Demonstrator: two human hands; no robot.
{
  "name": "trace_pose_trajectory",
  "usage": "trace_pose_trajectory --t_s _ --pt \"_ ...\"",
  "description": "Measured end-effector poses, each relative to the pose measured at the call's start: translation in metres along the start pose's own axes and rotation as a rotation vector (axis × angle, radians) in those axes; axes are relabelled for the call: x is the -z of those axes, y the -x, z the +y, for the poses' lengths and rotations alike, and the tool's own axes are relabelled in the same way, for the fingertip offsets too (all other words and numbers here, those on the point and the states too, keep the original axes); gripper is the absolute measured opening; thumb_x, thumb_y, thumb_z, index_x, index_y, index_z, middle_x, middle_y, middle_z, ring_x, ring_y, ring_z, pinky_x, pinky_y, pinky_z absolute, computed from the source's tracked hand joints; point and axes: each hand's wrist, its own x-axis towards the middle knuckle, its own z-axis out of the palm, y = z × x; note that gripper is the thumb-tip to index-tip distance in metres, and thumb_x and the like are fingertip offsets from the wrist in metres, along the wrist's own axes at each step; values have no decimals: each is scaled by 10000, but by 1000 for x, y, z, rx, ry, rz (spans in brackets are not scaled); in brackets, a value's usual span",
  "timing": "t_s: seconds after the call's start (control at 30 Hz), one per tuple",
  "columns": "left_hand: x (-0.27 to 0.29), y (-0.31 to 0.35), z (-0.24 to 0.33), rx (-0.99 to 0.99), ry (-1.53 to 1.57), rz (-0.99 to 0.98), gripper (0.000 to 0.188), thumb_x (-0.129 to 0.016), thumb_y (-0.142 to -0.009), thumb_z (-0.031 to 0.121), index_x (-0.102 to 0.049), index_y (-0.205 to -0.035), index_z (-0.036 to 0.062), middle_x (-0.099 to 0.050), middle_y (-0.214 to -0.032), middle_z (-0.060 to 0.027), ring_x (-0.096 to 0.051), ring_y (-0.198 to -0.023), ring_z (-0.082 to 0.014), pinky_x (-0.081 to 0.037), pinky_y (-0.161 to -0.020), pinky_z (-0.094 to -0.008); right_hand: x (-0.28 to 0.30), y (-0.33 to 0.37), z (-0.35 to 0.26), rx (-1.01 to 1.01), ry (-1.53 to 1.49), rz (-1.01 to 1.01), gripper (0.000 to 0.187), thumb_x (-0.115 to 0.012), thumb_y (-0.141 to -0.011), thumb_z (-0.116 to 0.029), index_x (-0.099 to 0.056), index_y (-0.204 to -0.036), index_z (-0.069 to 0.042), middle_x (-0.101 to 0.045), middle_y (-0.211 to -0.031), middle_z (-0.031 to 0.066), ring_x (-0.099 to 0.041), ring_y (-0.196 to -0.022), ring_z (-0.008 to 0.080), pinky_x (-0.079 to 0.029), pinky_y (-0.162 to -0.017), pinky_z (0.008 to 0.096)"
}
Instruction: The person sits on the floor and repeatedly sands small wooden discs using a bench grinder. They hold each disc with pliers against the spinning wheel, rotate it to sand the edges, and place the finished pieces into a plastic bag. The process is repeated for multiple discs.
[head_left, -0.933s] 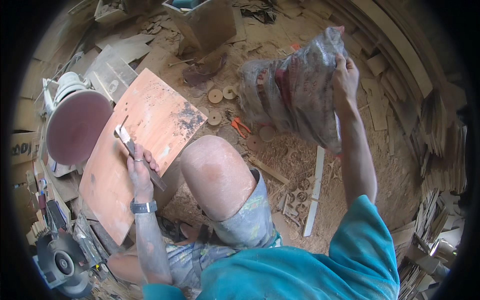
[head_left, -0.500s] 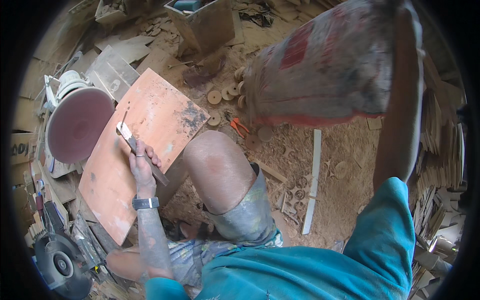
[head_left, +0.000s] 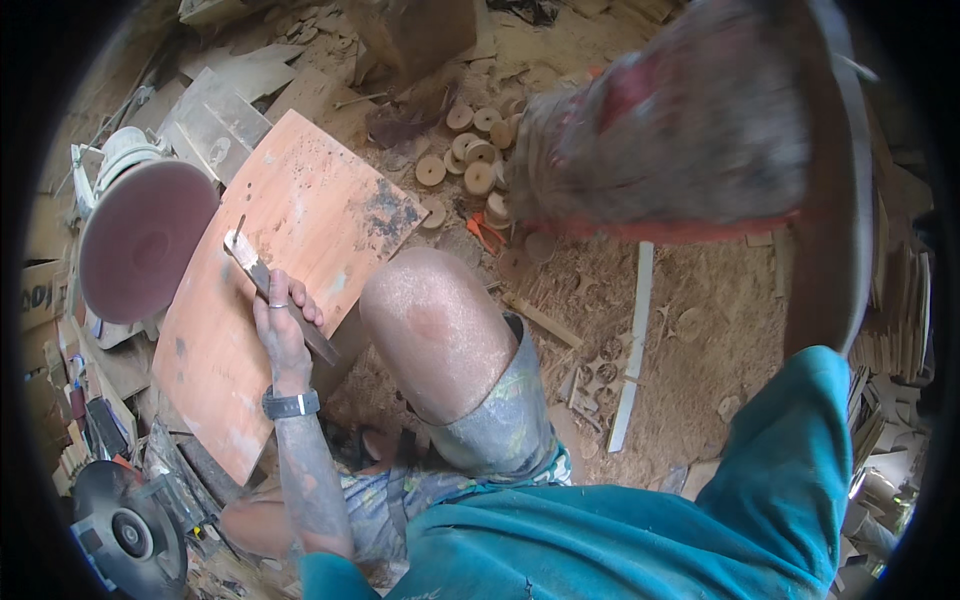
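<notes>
My left hand (head_left: 287, 335) is closed around a dark wooden stick (head_left: 256, 272) with a pale end and a thin metal pin jutting from it. Beneath that hand, a worn wooden board (head_left: 310, 185) lies tilted beside my raised knee. My right arm (head_left: 828, 230) reaches up to the top right edge, where the fingers are lost in shadow and cut off. From there a dirty pale sack (head_left: 690, 130) with red patches hangs at a slant, smeared by motion. Several round wooden discs (head_left: 480, 178) lie on the ground by its lower end.
Orange-handled pliers (head_left: 487, 235) and a long pale strip (head_left: 632, 350) lie on the sawdust-covered ground. At the left stand a round sanding disc (head_left: 150, 240) and, lower, a dark machine wheel (head_left: 130, 530). Stacked wood pieces (head_left: 895, 310) line the right side.
The sack has swung up and to the right with my right arm, uncovering more wooden discs. The view has shifted slightly. My left hand keeps its grip on the stick.
</notes>
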Motion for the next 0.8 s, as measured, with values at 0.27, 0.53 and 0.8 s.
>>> trace_pose_trajectory --t_s 0.27,0.53,0.8 --pt "3 2 0 -16 29 -7 339 -542 -1006 396 -432 -862 110 -439 -720 2 -463 -545 -95 -429 -468 -262 -60 124 46 -412 635 707 1084 -848 -664 -559 -366 -1455 4 -392 -1457 308 -424 -1337 409 -364 -1106 491" --pt "2 3 -2 -16 29 -4 336 -527 -1015 377 -436 -845 103 -435 -711 4 -459 -549 -92 -430 -483 -263 -117 211 145 -695 -32 739 360 -602 -959 -305 -692 -1135 -3 -725 -971 178 -698 -915 267 -496 -801 398" --pt "2 1 -1 -18 20 -22 339 -519 -1019 382 -430 -839 109 -432 -710 2 -453 -547 -93 -431 -483 -262 97 123 76 -67 -215 1096 350 -529 -995 -269 -695 -993 39 -629 -832 18 -539 -752 98 -438 -665 291"
